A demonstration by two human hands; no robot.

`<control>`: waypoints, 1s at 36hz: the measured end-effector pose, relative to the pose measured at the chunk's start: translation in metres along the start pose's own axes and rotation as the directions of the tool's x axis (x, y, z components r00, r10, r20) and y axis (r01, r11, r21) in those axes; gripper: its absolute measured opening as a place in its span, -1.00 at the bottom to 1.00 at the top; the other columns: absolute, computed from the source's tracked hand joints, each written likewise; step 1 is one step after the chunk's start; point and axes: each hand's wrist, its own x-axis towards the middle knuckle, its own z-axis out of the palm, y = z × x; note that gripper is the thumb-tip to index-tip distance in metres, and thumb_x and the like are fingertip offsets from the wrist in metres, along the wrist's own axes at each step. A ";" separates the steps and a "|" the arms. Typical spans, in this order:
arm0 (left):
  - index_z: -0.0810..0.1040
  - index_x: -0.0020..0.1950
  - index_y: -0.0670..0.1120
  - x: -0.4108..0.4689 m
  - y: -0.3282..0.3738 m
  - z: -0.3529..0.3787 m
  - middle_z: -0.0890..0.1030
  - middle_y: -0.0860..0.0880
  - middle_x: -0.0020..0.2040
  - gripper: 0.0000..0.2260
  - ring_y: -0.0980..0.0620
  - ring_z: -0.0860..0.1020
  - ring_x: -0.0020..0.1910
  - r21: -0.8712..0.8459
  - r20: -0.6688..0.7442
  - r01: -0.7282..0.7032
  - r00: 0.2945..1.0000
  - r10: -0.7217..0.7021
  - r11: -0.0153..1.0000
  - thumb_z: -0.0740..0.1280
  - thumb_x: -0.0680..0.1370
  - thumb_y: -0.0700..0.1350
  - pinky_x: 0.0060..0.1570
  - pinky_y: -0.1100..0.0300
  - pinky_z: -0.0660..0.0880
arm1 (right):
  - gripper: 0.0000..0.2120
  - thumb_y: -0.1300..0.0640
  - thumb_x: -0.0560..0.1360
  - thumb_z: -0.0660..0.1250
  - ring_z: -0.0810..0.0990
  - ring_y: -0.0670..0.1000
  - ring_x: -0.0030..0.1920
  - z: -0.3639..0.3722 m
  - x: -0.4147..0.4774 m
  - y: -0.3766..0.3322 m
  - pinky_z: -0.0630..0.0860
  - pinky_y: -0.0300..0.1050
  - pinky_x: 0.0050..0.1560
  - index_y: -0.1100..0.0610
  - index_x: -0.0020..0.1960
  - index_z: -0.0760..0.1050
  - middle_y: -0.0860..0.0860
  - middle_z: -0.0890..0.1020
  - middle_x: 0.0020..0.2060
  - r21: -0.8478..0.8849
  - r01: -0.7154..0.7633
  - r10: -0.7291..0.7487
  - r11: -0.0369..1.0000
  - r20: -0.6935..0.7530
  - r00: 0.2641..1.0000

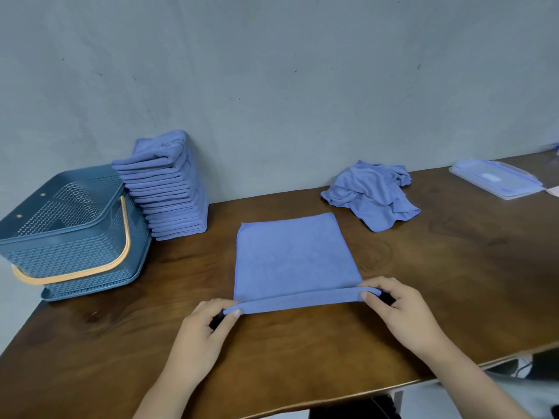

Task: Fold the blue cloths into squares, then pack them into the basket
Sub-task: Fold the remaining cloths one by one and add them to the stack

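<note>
A blue cloth (295, 255) lies spread flat in the middle of the wooden table. Its near edge is lifted and rolled slightly over. My left hand (208, 328) pinches the near left corner, and my right hand (399, 309) pinches the near right corner. A tall stack of folded blue cloths (169, 189) stands at the back left against the wall. Beside the stack sits a dark blue mesh basket (72, 237) with an orange handle hanging down its front. It looks to hold nothing. A crumpled heap of blue cloths (373, 193) lies at the back right.
A clear plastic container lid with blue clips (496, 178) lies at the far right of the table (453, 267). The grey wall runs close behind the stack and heap. The table's near edge slants up to the right.
</note>
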 end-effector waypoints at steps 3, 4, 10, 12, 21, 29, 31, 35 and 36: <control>0.73 0.07 0.19 -0.001 0.002 -0.001 0.69 0.16 0.06 -0.88 0.09 0.62 0.14 -0.037 0.013 0.010 1.000 -0.010 0.999 0.47 0.62 -0.03 -0.01 0.20 0.52 | -0.83 0.13 0.59 0.48 0.65 -0.08 0.13 -0.002 -0.001 -0.005 0.54 -0.02 0.26 -0.14 0.08 0.73 -0.11 0.71 0.04 0.044 -0.005 0.005 0.999 -0.006 1.000; 0.73 0.08 0.19 -0.002 0.003 -0.002 0.69 0.14 0.08 -0.88 0.09 0.62 0.15 -0.056 0.018 0.013 1.000 -0.012 0.998 0.47 0.62 -0.04 0.00 0.17 0.52 | -0.83 0.14 0.59 0.48 0.66 -0.07 0.13 -0.003 -0.002 -0.007 0.53 -0.03 0.26 -0.13 0.08 0.73 -0.10 0.71 0.04 0.059 -0.003 0.004 0.998 -0.005 1.000; 0.73 0.18 0.08 0.000 0.007 -0.006 0.71 0.05 0.17 -0.85 0.04 0.65 0.21 -0.197 0.098 0.053 0.995 -0.034 0.979 0.42 0.64 -0.05 0.26 0.04 0.54 | -0.82 0.18 0.62 0.43 0.66 -0.01 0.11 -0.006 -0.003 -0.010 0.52 -0.07 0.23 -0.06 0.10 0.72 -0.04 0.72 0.02 0.126 -0.010 0.008 0.992 0.020 1.000; 0.73 0.17 0.04 0.008 0.012 -0.008 0.72 0.01 0.14 -0.86 0.00 0.66 0.19 -0.235 0.103 0.031 0.995 -0.006 0.971 0.42 0.65 -0.08 0.27 -0.01 0.53 | -0.84 0.19 0.64 0.40 0.66 0.03 0.08 -0.007 0.004 -0.014 0.52 -0.04 0.23 0.00 0.10 0.71 0.00 0.71 0.00 0.147 -0.006 0.001 0.989 0.032 0.999; 0.67 0.09 -0.10 0.086 0.026 -0.005 0.68 -0.16 -0.07 -0.73 -0.11 0.63 -0.08 -0.449 0.017 0.005 1.000 0.003 0.894 0.37 0.61 0.09 -0.03 -0.02 0.47 | -0.86 0.20 0.68 0.32 0.64 0.10 0.01 -0.002 0.079 -0.036 0.51 0.04 0.12 0.11 0.04 0.66 0.17 0.65 -0.03 0.252 -0.031 0.020 0.967 0.046 0.999; 0.65 0.03 -0.13 0.177 0.022 0.015 0.71 -0.21 0.04 -0.77 -0.29 0.68 0.09 -0.551 0.033 0.155 0.986 -0.163 0.820 0.36 0.69 0.02 0.03 -0.08 0.51 | -0.82 0.05 0.70 0.32 0.65 0.00 0.27 0.018 0.176 -0.031 0.49 0.20 0.43 -0.04 0.19 0.69 -0.03 0.72 0.15 0.278 -0.084 0.078 0.957 0.035 0.996; 0.65 0.05 -0.09 0.204 0.018 0.019 0.71 -0.19 0.08 -0.75 -0.28 0.68 0.13 -0.545 0.022 0.203 0.973 -0.228 0.813 0.36 0.68 0.09 0.06 -0.07 0.52 | -0.81 0.00 0.70 0.32 0.61 -0.04 0.30 0.028 0.204 -0.023 0.49 0.17 0.42 -0.14 0.25 0.65 -0.10 0.68 0.23 0.258 -0.082 0.088 0.963 -0.012 0.996; 0.58 0.31 0.18 0.228 0.000 0.034 0.71 0.01 0.16 -0.78 0.01 0.70 0.09 -0.463 0.003 0.318 0.934 -0.357 0.827 0.39 0.66 0.10 0.06 0.07 0.58 | -0.59 -0.11 0.68 0.31 0.62 -0.05 0.11 0.041 0.226 -0.006 0.52 -0.11 0.05 -0.35 0.48 0.35 0.03 0.65 0.14 0.124 -0.173 0.181 0.977 -0.052 0.982; 0.50 0.39 0.24 0.226 -0.004 0.038 0.72 0.01 0.12 -0.69 0.05 0.71 0.05 -0.453 -0.004 0.320 0.933 -0.361 0.832 0.41 0.66 0.06 0.03 0.09 0.58 | -0.59 -0.10 0.68 0.30 0.62 -0.03 -0.04 0.043 0.223 -0.002 0.50 -0.11 -0.07 -0.36 0.48 0.32 0.08 0.66 0.03 0.083 -0.189 0.193 0.979 -0.049 0.980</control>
